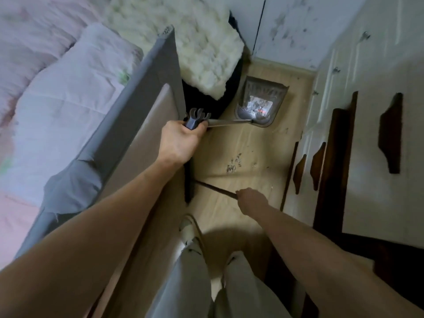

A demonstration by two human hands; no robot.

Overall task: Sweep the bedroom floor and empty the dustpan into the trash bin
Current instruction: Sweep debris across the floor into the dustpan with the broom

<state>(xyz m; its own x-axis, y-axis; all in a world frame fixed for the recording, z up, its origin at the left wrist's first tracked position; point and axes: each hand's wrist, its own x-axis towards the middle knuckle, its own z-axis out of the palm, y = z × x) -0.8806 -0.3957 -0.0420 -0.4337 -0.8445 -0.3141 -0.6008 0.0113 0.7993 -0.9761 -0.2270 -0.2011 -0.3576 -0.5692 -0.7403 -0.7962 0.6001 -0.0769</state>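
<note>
Both our hands grip tools; our left hand [181, 141] clasps the dustpan [259, 102] handle's top; below it, our right hand [251, 198] grasps the broom stick [215, 188]; debris [234, 162] lies between.

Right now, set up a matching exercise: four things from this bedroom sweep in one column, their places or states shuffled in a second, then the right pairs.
Things:
1. dustpan
2. left hand
3. right hand
4. loose debris

Places or states:
A. grips a thin dark stick low over the floor
B. scattered on the wooden floor, short of the pan
C. grips the top of the long dustpan handle
D. stands on the floor with litter already in it

Pairs: 1-D, 2-C, 3-A, 4-B
</note>
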